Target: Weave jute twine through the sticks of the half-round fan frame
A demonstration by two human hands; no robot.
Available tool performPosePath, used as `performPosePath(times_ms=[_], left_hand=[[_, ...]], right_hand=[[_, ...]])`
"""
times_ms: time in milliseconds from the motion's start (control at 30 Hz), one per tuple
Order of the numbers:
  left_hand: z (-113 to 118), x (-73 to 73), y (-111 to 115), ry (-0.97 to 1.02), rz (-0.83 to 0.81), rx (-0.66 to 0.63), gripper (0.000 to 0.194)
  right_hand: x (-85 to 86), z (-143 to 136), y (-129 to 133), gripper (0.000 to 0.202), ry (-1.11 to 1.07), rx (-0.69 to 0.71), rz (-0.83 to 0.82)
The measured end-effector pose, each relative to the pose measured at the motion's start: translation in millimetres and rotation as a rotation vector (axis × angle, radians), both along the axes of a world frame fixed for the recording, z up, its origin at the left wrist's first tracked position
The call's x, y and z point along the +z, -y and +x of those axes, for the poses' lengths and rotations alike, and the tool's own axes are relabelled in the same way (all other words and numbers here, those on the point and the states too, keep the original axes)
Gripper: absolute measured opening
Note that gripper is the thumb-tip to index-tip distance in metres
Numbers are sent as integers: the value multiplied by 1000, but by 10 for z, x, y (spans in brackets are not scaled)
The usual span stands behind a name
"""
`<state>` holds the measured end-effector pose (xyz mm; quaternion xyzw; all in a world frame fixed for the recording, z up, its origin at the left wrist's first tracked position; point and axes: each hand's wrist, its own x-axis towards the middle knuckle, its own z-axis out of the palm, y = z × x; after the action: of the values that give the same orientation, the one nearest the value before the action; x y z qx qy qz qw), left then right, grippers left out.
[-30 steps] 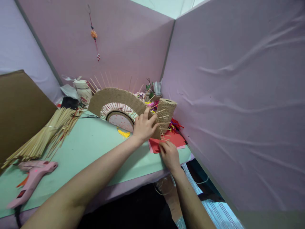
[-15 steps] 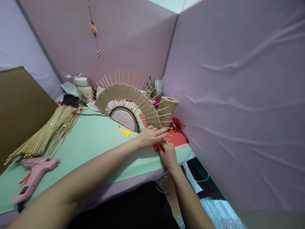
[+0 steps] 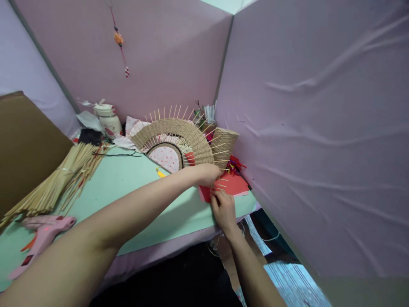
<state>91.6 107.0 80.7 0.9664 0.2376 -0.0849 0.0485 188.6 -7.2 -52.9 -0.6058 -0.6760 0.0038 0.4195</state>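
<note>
A half-round woven fan [image 3: 172, 125] stands tilted on the table, with thin sticks poking out past its woven straw band and a dotted cloth half-circle at its centre. My left hand [image 3: 211, 174] is bent over the band's lower right end; its fingers are hidden. Just below, my right hand [image 3: 224, 209] has its fingers curled in a pinch at the end of the fan, near the last sticks. Red paper sheets [image 3: 236, 184] lie beneath both hands. Behind the fan's right side is a cone of twisted straw cord [image 3: 225, 147].
Bundled sticks [image 3: 64, 179] and a pink glue gun [image 3: 44, 238] lie at left. A yellow tassel [image 3: 160, 172] is near the fan. Behind stand a white jar [image 3: 109, 120] and a pot of white sticks [image 3: 210, 114]. Pink cloth walls [image 3: 303, 140] enclose the back and right.
My left hand has gone from lying with fingers stretched across the band to bending over it, fingers out of sight. The fan has tipped slightly. My right hand stays at its end.
</note>
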Motion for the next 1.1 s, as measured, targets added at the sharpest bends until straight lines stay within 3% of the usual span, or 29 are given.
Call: performPosePath(times_ms=[100,200,367,600,800,933,1033,1100], left_hand=[[29,43,-33,-32,-30,-2,13],[21,91,-19,56,-76,-10,21],[0,150,8,85,-122,12,17],[-29,175,77,57,-107,33,12],[-6,6,83,127,37,76,17],[-70,-123,75,233,43,109,15],[-240,-303,200,562,-48,201,21],[-374,-489,374,882,-116,399,17]], right_hand=[[-25,-7,54,23,-144,-55,-23],[5,-12,61,27,-363,-95,-74],[106,-50,16,34,-651,-84,-122],[124,-67,-21,35,-786,-93,-71],[159,-47,-4,35,-796,-96,-89],[179,-46,0,35,-797,-86,-102],[175,-51,10,34,-799,-72,-108],[173,-56,19,33,-801,-69,-108]])
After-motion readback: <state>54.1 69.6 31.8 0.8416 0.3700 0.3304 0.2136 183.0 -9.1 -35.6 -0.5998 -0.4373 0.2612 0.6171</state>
